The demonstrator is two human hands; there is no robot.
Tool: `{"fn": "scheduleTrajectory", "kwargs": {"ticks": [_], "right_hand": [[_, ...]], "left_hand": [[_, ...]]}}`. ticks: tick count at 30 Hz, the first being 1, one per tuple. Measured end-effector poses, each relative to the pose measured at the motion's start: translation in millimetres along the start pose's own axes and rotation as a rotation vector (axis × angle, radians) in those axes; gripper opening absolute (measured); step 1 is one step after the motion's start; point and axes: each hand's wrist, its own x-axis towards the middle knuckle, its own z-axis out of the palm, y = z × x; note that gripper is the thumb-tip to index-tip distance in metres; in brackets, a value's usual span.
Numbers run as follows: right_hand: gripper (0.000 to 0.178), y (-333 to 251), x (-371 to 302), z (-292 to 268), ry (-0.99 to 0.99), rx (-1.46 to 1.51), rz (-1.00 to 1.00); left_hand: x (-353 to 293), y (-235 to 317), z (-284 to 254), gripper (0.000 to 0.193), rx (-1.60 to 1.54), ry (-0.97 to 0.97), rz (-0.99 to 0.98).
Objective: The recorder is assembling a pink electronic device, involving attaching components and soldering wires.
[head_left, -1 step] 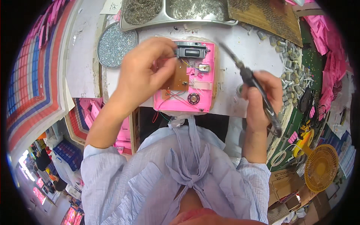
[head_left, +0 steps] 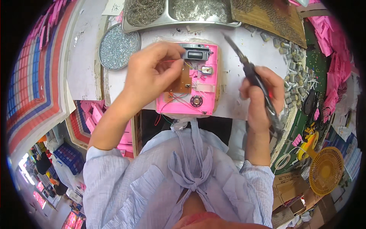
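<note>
A pink plastic rectangular casing [head_left: 211, 100] lies at centre frame, long axis running up and down. The left hand [head_left: 152, 72], fingertips pinched, covers its upper left; I cannot tell what it holds. The right hand [head_left: 263, 97] grasps a black-handled soldering iron [head_left: 250, 72] pointing upper left. White desk [head_left: 234, 105]; handwritten white paper [head_left: 110, 9], top left; yellow round fan [head_left: 326, 170], lower right.

Casing [head_left: 212, 91]: bright pink. Board [head_left: 185, 81]: brown. Module [head_left: 195, 55]: dark grey and black. Speaker [head_left: 196, 101]: black with a paler centre. Wires [head_left: 183, 99]: at least 3 colours, namely red, yellow, green. Iron [head_left: 250, 73]: black handle, dark grey tip. Bench [head_left: 232, 107]: white. Screws [head_left: 119, 47]: silvery blue-grey. Tray [head_left: 183, 25]: silver. Cloth [head_left: 28, 87]: red, white and blue, striped and checked. Shirt [head_left: 152, 191]: pale blue-lilac. Fan [head_left: 326, 171]: mustard yellow.
</note>
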Motion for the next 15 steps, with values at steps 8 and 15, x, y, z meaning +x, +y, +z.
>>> {"fn": "scheduleTrajectory", "kwargs": {"ticks": [8, 15], "right_hand": [[0.052, 19.6, 37.4, 62.4, -0.166, 0.003, -0.066], [0.058, 23.8, 45.6, 71.6, -0.226, -0.056, -0.073]], "left_hand": [[-6.6, -9.8, 21.8, 0.010, -0.710, -0.011, -0.302], [-6.6, -8.0, 15.9, 0.011, -0.517, -0.028, -0.256]]}}
